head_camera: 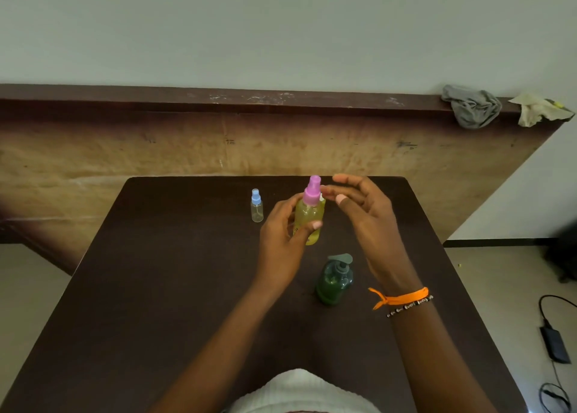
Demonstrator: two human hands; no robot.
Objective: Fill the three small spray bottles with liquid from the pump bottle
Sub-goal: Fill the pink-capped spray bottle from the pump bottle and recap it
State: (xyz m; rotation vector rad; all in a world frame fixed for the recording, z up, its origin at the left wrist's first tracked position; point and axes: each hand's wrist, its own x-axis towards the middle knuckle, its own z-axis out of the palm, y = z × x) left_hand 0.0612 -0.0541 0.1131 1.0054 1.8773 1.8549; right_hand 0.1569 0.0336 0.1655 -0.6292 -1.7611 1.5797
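- Blue-capped spray bottle (pixel 257 206): stands upright on the tabletop (pixel 162 287), to the left of the pink-capped bottle and apart from it. Its clear body looks empty, so it is probably parked there until its turn to be filled.
- Left hand (pixel 281 241): fingers and thumb curl round the body of the pink-capped bottle from its left side, apparently to steady it upright.
- Pink-capped spray bottle (pixel 309 213): the landmark for this legend, held near the far middle of the tabletop. Its body shows yellowish liquid nearly to the shoulder and the sprayer is seated on top, so this bottle is judged filled and closed.
- Pump bottle (pixel 334 280): green, standing nearer the person than the pink-capped bottle and slightly to its right, close enough to serve as the source.
- Right hand (pixel 363 208): just right of the pink cap, fingers loosely spread, gripping nothing. An orange band (pixel 401 297) circles its wrist.
- Third spray bottle: not clearly visible.
- Surface and room: the tabletop is dark brown. Beyond the pink-capped bottle runs a worn wooden panel (pixel 187 150) under a pale wall; far to its right, a grey cloth (pixel 473 106) and a pale rag (pixel 540 110) sit on the panel's ledge, and a black adapter (pixel 555 344) lies on the floor.
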